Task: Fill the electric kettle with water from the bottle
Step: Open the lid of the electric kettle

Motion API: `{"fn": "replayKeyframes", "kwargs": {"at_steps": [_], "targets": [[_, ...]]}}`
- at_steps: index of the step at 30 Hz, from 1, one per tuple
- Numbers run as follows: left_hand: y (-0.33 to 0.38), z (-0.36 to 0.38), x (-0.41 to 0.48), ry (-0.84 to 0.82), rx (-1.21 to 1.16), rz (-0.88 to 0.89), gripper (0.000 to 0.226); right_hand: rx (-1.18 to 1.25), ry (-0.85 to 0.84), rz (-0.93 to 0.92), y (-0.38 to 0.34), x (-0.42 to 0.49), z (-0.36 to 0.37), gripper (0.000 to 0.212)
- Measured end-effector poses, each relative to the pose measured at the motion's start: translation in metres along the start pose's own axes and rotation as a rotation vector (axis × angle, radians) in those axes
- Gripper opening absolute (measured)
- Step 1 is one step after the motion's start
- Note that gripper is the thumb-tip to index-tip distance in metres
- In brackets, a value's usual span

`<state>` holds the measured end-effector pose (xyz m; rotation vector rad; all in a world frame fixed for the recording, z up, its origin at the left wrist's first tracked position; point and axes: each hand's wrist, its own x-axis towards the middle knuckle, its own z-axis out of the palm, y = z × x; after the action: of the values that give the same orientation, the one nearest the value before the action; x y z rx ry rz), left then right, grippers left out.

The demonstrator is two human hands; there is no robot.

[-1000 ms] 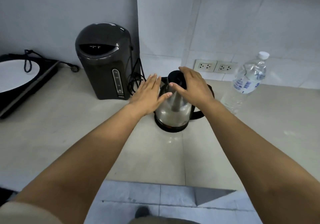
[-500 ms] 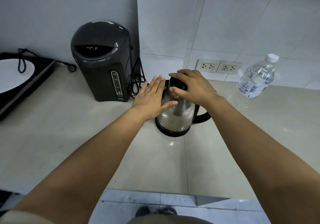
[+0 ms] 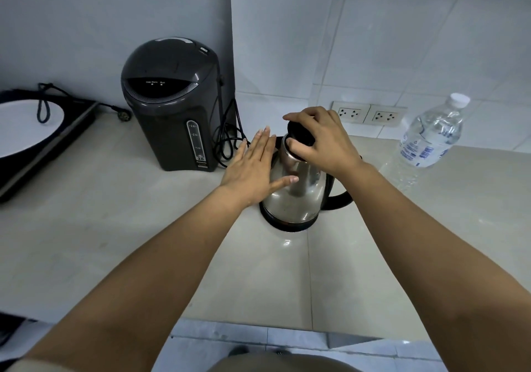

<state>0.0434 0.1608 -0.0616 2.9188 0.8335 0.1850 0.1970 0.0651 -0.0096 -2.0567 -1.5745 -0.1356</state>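
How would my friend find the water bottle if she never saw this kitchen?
Start at the pale counter and go to its right end, by the tiled wall. Just right of the two white sockets stands the bottle. It is the only see-through thing there, with a white cap and blue-printed label, unlike the steel kettle.

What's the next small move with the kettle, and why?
Probably pull the lid free: the right hand grips it, the left hand lies flat against the kettle, steadying it, and the bottle stands capped, untouched.
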Motion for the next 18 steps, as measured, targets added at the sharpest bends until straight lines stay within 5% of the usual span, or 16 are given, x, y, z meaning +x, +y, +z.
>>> {"fn": "replayKeyframes", "kwargs": {"at_steps": [7,18], "targets": [[0.0,-0.001,0.0,0.018,-0.027,0.007,0.106,0.036,0.211,0.001,-0.003,0.003,-0.017,0.04],[0.001,0.004,-0.004,0.099,-0.076,-0.005,0.095,-0.287,0.454,-0.071,0.008,-0.014,-0.038,0.032]]}}
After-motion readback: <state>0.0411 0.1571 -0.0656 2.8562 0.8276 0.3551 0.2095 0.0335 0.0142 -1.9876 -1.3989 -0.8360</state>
